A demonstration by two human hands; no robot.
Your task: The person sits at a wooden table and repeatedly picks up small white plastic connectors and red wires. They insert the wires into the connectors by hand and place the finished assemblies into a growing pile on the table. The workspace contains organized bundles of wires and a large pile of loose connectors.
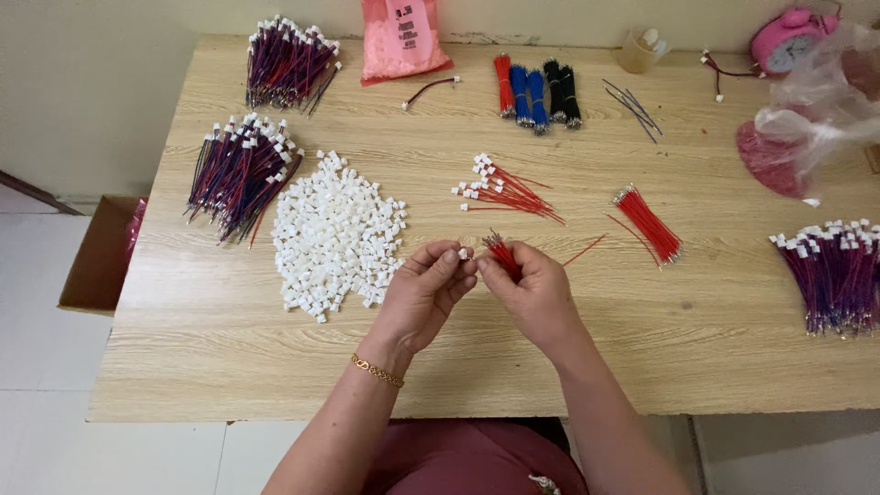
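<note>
Together, left hand (431, 284) pinches white connector (464, 254); right hand (530, 286) grips red wires (502, 255).

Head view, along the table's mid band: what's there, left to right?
Purple-red wire bundle → pile of white connectors → left hand → right hand → loose red wires → purple wire bundle at the right edge.

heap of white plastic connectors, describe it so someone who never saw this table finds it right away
On the wooden table, look at the left half, just left of the person's left hand. The heap of white plastic connectors lies loose there, right of a bundle of purple and red wires. Unlike the other white pieces nearby, these have no wires attached.
</note>
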